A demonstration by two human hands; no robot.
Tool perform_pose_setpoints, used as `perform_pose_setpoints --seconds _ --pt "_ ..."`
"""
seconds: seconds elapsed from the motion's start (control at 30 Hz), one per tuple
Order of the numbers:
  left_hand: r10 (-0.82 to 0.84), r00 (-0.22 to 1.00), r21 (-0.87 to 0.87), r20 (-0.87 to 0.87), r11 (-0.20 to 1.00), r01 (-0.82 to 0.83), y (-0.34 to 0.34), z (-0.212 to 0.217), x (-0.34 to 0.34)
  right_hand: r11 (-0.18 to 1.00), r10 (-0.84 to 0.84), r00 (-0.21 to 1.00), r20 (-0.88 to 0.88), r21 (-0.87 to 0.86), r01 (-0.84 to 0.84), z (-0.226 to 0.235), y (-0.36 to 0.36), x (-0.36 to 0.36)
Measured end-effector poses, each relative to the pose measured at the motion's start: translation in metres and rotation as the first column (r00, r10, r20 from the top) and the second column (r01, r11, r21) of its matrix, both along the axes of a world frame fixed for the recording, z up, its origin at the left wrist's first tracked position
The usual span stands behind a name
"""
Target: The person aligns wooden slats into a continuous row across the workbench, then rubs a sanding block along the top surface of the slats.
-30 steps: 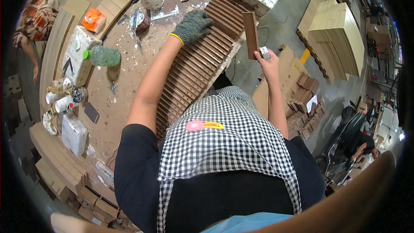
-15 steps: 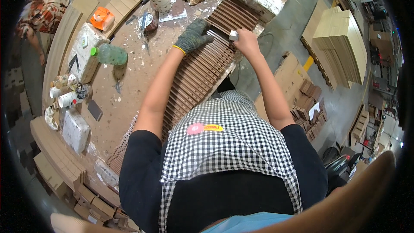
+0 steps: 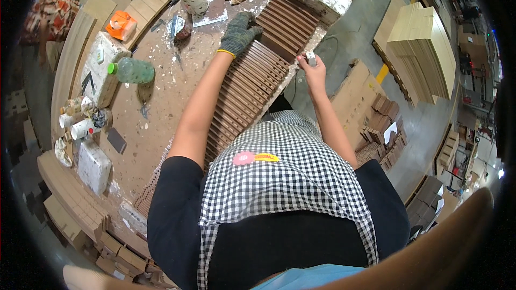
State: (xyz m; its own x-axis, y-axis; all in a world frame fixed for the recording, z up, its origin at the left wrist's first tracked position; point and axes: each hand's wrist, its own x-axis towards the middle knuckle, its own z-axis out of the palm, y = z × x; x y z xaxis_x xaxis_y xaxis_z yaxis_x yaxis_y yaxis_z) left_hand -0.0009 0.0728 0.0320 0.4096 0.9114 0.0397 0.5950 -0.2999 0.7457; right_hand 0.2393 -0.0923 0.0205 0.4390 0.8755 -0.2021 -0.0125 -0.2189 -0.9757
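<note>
While the green bottle (image 3: 133,70) and cans sit idle at the left of the tabletop (image 3: 161,102), the gloved left hand (image 3: 238,33) lies flat, fingers spread, on the far end of the row of brown slats (image 3: 244,94). Right hand (image 3: 313,67) pinches a small white piece (image 3: 310,58) at the row's right edge. Row looks mostly laid (more slats stacked further right), so I'd judge it well along.
</note>
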Motion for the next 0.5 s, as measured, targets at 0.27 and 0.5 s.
perform_pose_setpoints --seconds 0.27,0.5 --pt "-0.027 0.986 -0.114 0.167 0.992 0.047 -0.009 -0.008 0.007 0.996 0.005 0.994 -0.112 0.09 0.006 0.013 -0.011 -0.041" --pt "0.085 0.815 -0.506 0.573 0.82 0.27 -0.012 0.015 -0.051 0.99 -0.102 0.948 -0.301 0.062 0.127 0.029 -0.026 -0.03"
